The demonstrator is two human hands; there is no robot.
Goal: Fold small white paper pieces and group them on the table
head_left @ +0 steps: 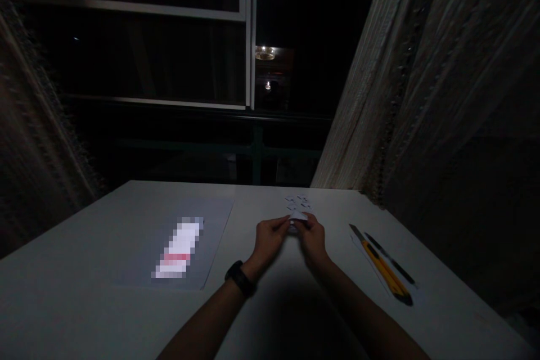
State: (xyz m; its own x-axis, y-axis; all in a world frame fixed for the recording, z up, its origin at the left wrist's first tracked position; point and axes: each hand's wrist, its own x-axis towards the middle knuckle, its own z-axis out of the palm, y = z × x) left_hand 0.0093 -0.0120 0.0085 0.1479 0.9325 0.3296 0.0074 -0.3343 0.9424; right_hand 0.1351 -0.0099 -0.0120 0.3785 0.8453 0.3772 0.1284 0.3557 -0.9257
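Observation:
Between my two hands is a small folded piece of white paper (299,216), held just above the table. My left hand (270,236) pinches its left side with thumb and fingertips; a dark watch (240,278) is on that wrist. On the paper's right side, my right hand (312,234) is closed with the fingertips around the edge. Just beyond the hands lie several small folded paper pieces (302,198) in a cluster. The dim light hides the finer folds.
A yellow utility knife (386,273) with its blade out lies at the right, beside a dark pen (390,259). White paper (215,242) rests at the left under a bright, blurred-out phone-like screen (179,247). Curtains (379,67) flank a dark window behind the white table (76,270).

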